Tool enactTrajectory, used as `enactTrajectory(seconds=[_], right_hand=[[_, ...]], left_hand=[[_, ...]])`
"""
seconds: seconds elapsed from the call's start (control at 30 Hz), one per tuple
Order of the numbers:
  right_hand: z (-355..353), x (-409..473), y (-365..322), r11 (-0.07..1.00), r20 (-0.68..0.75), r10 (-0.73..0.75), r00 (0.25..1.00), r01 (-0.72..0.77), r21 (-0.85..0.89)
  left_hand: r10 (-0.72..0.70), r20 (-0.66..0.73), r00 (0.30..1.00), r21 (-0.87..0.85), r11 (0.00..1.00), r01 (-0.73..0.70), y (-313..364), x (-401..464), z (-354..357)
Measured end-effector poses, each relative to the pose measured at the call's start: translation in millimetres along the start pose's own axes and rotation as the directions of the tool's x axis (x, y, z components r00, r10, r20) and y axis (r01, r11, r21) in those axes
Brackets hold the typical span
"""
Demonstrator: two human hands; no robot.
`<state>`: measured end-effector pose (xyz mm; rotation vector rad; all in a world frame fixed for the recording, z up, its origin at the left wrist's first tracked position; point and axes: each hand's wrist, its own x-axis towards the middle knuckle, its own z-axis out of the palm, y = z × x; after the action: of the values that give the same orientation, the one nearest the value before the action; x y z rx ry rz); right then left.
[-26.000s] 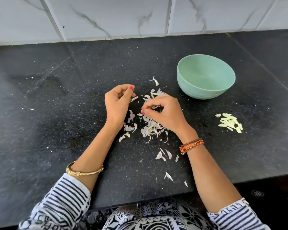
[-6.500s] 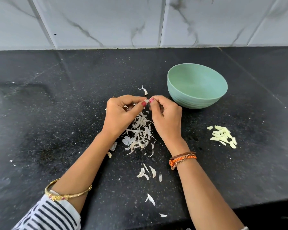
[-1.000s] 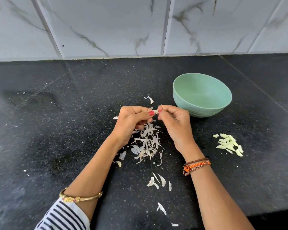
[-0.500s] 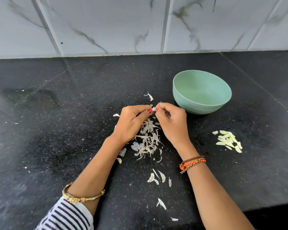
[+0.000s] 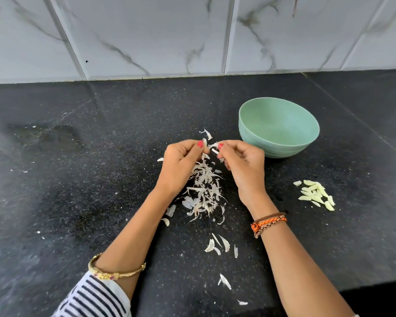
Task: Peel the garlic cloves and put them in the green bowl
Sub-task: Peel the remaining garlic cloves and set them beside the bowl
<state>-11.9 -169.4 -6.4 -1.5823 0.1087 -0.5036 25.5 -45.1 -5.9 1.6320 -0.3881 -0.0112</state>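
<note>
My left hand (image 5: 180, 167) and my right hand (image 5: 244, 165) meet above a pile of papery garlic skins (image 5: 204, 191) at the middle of the black counter. Both pinch a small garlic clove (image 5: 209, 146) between thumb and fingertips, and a strip of white skin hangs from it. The green bowl (image 5: 278, 128) stands just to the right of my right hand; its visible inside looks bare. A small heap of pale yellow peeled cloves (image 5: 316, 194) lies on the counter to the right, in front of the bowl.
Loose skin scraps (image 5: 220, 244) are scattered toward the counter's front edge (image 5: 364, 286). A white marbled tile wall (image 5: 192, 35) rises behind the black counter (image 5: 78, 179). White flecks dot the counter's left side.
My hands have drawn slightly apart, pulling a strip of skin off the clove. The view has shifted a little; the bowl and the peeled cloves stay put.
</note>
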Motion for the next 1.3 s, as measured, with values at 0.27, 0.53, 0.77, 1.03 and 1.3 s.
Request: enactTrajectory(seconds=[0.27, 0.53, 0.77, 1.03, 1.3], right_hand=[[-0.3, -2.0, 6.1, 0.946, -0.011, -0.184, 0.983, 0.174, -0.272], [0.3, -0.4, 2.1, 0.985, 0.010, -0.106, 0.994, 0.107, -0.135], [1.8, -1.5, 0.2, 0.992, 0.032, -0.047, 0.998, 0.051, -0.118], [2.0, -1.9, -0.7, 0.997, 0.045, 0.006, 0.999, -0.003, -0.076], [2.0, -1.9, -1.9, 0.998, 0.058, -0.024, 0.998, 0.028, -0.065]], left_hand=[[0.137, -0.056, 0.989, 0.217, 0.969, -0.122, -7.8, 2.7, -4.0], [0.249, -0.010, 0.968, 0.376, 0.899, -0.227, -13.6, 1.2, -0.8], [0.456, -0.025, 0.890, 0.486, 0.783, -0.388, -14.1, 0.7, 0.4], [0.523, -0.019, 0.852, 0.540, 0.723, -0.431, -12.9, 0.7, -0.6], [0.605, 0.076, 0.792, 0.565, 0.629, -0.534, -16.0, -0.7, 3.7]])
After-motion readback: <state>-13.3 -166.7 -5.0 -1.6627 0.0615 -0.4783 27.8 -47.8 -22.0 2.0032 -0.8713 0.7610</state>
